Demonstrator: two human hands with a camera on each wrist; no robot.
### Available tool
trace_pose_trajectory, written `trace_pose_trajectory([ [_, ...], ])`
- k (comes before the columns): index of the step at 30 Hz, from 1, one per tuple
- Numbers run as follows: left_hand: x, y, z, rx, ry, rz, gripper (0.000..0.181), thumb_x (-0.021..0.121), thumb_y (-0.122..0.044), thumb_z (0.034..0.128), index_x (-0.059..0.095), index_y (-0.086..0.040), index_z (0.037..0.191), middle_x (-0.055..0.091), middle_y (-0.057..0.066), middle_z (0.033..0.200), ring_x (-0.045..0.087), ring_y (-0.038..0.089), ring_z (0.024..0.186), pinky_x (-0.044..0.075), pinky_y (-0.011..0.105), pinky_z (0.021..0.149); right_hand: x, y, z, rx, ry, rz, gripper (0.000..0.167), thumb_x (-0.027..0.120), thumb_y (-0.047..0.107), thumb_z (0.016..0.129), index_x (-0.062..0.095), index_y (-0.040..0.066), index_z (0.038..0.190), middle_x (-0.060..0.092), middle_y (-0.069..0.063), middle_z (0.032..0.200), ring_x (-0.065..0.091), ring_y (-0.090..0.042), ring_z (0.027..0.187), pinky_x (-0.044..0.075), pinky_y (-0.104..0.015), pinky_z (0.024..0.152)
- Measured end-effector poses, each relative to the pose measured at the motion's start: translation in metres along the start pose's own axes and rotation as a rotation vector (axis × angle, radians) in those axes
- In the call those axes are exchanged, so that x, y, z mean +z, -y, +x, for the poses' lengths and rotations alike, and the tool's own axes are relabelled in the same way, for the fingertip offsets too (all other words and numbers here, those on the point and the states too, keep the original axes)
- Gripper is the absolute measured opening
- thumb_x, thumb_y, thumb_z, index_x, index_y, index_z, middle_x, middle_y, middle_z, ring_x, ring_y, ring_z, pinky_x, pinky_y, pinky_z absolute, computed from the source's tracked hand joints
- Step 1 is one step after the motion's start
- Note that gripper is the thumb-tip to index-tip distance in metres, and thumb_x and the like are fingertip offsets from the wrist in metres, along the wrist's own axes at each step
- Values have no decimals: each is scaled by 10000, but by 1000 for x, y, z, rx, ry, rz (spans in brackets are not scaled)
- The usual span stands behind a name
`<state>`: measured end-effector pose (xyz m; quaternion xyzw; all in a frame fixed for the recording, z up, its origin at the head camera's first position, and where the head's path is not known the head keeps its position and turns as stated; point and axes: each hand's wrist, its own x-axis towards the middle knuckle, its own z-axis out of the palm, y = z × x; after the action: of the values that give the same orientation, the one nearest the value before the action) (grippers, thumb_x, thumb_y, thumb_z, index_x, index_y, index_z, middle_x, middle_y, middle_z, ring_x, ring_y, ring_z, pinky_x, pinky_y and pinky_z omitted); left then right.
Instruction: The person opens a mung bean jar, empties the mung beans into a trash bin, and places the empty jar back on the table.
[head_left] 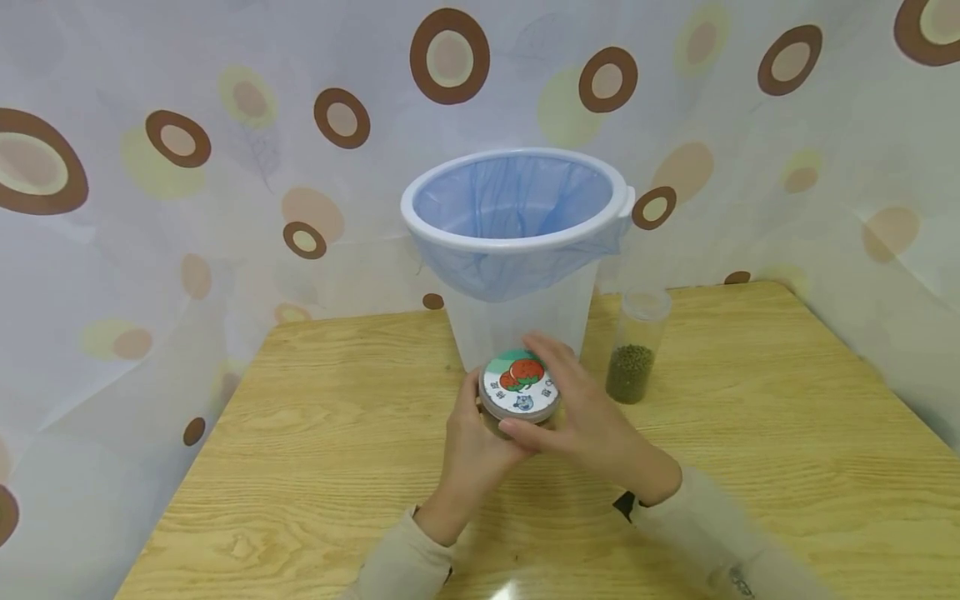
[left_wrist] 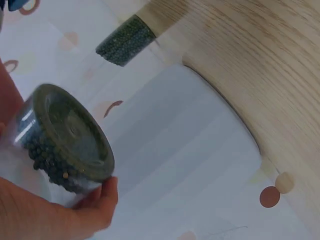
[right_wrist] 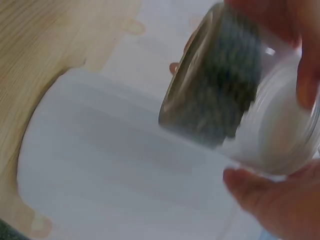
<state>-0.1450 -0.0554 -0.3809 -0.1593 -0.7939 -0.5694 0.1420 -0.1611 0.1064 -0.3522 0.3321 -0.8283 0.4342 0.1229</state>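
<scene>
A clear jar point(left_wrist: 60, 145) partly filled with small dark green beans is held up in front of the bin. Its round lid point(head_left: 519, 385) shows red fruit pictures on white and green. My left hand point(head_left: 480, 454) grips the jar's side from below left; in the left wrist view its fingers point(left_wrist: 107, 205) curl round the clear wall. My right hand point(head_left: 588, 425) holds the lid's rim from the right, thumb at the near edge and fingers at the far edge. In the right wrist view the jar point(right_wrist: 215, 80) is tilted and blurred, beans toward its base.
A white bin point(head_left: 517, 321) with a blue liner point(head_left: 510, 271) over its rim stands just beyond the hands. To its right, an uncovered clear cylinder point(head_left: 636, 350) holding green grains stands on the wooden table point(head_left: 337, 467). A patterned sheet point(head_left: 247, 50) hangs behind.
</scene>
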Motion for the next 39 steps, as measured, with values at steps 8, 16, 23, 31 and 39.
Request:
trace_pose_trajectory([
  [8,12,-1,3,48,-169,116,829,876,-160,666,362,33,1287,477,172,1225,509,281,1124,475,443,919,19,15,2,88,-235,-145,906,794,346,777,311,-62,1426,372,-221,1435,395,-353,1291,387,-539,1002],
  [16,17,-2,-1,15,-209,117,746,827,-88,700,368,4,1281,454,163,1228,458,285,1150,443,475,934,28,20,2,208,-265,-153,962,808,393,752,294,-42,1438,414,-236,1374,473,-339,1190,437,-501,949],
  [23,18,-1,-2,-5,-201,132,754,837,-123,692,378,-4,1278,470,142,1217,481,264,1133,450,449,937,25,19,1,216,-244,-137,944,810,362,762,300,-61,1435,433,-248,1352,502,-343,1156,458,-499,922],
  [31,9,-3,0,22,-114,53,803,844,-83,678,361,15,1311,455,158,1267,481,267,1174,450,441,965,19,19,3,180,-227,-115,902,812,319,765,321,-47,1428,448,-234,1360,519,-334,1148,462,-496,920],
  [39,1,-3,0,-78,15,-139,840,840,-51,678,346,-50,1357,442,105,1313,528,250,1132,494,379,895,11,20,2,208,-161,-78,916,817,321,762,314,-27,1444,469,-192,1338,546,-282,1091,497,-433,851],
])
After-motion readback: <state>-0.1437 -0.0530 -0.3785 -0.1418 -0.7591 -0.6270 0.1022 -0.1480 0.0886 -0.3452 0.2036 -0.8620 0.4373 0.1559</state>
